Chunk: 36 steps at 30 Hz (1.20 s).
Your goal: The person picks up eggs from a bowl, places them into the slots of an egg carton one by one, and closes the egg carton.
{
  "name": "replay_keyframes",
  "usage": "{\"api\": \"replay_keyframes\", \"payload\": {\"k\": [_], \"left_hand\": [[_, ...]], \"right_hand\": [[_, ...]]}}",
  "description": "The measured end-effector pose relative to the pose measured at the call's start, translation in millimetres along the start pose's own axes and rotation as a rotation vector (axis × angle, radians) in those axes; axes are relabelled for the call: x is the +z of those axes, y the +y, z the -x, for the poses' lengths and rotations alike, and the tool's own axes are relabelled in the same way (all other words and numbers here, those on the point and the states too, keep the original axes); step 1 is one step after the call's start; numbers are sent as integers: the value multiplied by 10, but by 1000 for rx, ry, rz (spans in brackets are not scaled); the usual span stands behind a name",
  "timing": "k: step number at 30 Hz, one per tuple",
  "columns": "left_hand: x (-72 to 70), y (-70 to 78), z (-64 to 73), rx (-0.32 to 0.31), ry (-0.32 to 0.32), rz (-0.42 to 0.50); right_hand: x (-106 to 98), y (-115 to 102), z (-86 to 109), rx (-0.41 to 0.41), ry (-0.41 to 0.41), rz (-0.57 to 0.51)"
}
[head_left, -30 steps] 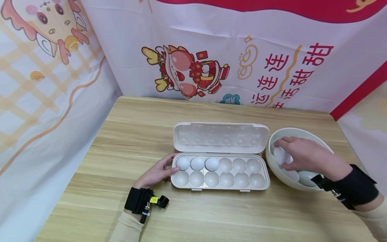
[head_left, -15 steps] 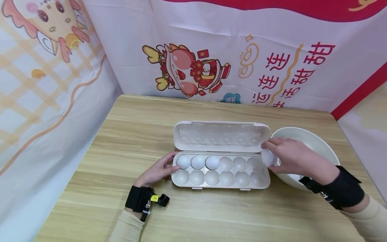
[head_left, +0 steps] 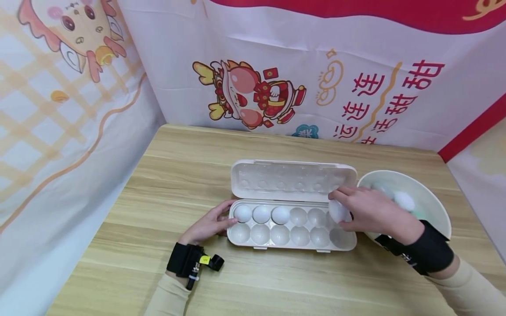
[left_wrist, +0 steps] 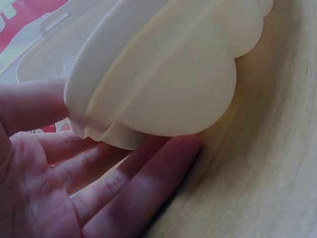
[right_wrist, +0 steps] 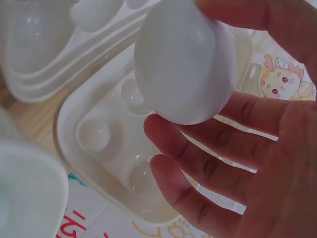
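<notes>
A white plastic egg box (head_left: pixel 292 249) lies open on the table, its lid (head_left: pixel 294 181) folded back behind the tray. Three white eggs (head_left: pixel 262 214) sit in the back row's left cups. My left hand (head_left: pixel 208 225) grips the box's left end; in the left wrist view the thumb (left_wrist: pixel 34 106) is at the rim and the fingers (left_wrist: pixel 148 191) reach under the cups. My right hand (head_left: pixel 371 213) pinches a white egg (right_wrist: pixel 183 64) between thumb and fingers, over the right end of the tray. The cups beneath that hand are partly hidden.
A large white bowl (head_left: pixel 444 215) stands right of the box, partly behind the right forearm. Inside it are a white egg (head_left: pixel 404 201) and a pale greenish one (head_left: pixel 382 189). A printed cloth (head_left: pixel 178 87) hangs behind the wooden table (head_left: pixel 158 184).
My right hand has lifted the egg out of the bowl and carried it left, over the tray's right end. The left hand keeps its grip on the box.
</notes>
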<state>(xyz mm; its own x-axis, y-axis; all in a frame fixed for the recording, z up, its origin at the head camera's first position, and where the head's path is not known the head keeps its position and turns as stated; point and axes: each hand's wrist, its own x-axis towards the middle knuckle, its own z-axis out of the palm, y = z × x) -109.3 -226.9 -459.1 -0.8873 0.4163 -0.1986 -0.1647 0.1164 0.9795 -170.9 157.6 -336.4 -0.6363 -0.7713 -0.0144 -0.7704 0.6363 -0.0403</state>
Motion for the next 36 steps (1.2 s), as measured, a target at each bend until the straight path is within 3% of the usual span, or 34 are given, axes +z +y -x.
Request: {"api": "replay_keyframes", "payload": {"k": [8, 24, 29, 36], "left_hand": [[11, 4, -11, -8, 0, 6], [19, 8, -12, 17, -2, 4], [18, 1, -8, 9, -2, 25], [16, -3, -3, 8, -2, 44]], "right_hand": [[94, -43, -95, -38, -14, -25], [198, -137, -312, -23, -58, -109], [272, -158, -381, -71, -38, -92], [361, -215, -476, -69, -92, -73]]}}
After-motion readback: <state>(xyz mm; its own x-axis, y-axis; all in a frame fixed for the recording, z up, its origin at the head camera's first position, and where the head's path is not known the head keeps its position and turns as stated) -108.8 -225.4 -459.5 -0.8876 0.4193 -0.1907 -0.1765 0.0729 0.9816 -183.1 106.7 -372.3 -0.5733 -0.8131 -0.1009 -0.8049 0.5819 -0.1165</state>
